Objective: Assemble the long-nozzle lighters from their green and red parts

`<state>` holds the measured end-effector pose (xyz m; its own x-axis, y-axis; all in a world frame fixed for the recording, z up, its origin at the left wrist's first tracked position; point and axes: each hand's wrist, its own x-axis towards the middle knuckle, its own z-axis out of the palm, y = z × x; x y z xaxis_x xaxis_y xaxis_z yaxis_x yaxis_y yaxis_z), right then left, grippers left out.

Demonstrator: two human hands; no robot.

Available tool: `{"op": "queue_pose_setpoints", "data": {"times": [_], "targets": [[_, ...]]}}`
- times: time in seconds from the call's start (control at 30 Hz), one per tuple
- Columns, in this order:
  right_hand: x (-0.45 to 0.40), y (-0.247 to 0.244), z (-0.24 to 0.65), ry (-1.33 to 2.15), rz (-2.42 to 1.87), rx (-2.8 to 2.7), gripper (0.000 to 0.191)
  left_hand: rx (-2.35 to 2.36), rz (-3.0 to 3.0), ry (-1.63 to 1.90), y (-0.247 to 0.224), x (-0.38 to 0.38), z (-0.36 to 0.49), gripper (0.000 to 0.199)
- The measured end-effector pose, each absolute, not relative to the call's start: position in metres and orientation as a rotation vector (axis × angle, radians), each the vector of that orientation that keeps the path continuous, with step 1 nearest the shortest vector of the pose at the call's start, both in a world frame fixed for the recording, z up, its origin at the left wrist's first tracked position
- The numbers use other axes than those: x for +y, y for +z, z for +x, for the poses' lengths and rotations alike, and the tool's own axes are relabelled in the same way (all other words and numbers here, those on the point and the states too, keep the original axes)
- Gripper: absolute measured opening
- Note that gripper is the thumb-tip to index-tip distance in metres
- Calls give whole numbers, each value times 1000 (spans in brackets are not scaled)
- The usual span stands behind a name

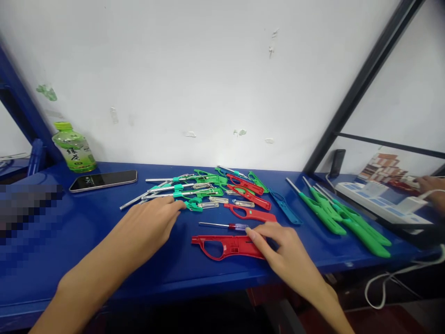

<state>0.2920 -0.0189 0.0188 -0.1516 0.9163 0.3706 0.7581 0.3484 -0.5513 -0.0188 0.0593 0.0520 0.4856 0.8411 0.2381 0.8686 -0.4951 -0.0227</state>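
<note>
My left hand is closed at the front of a pile of lighter innards, its fingertips on a teal-green piece of one lighter core. The hand covers that core's metal tube, if there is one. My right hand grips the right end of a red lighter shell half, which lies inner side up. Just above the shell lies a screwdriver with a clear purple and red handle, close to my right thumb tip. Behind it is another red shell half. Metal-tubed lighter cores are heaped behind my left hand.
Several assembled green lighters lie at the right, beside a blue shell half. A phone and a green-capped bottle stand at the back left. A white power strip and another person's hand are far right.
</note>
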Motion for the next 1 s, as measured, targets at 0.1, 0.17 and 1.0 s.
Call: {"op": "queue_pose_setpoints", "data": {"times": [0.1,0.17,1.0], "targets": [[-18,13,288,278,-1499,-2019,40,-1591,-2525,-267,52,71,-28,44],[-18,10,287,259,-1524,-2025,33,-1633,-2484,-263,54,76,-33,46],[-19,-2,292,292,-1491,-2002,31,-1798,-2413,-249,41,102,-73,26]]}}
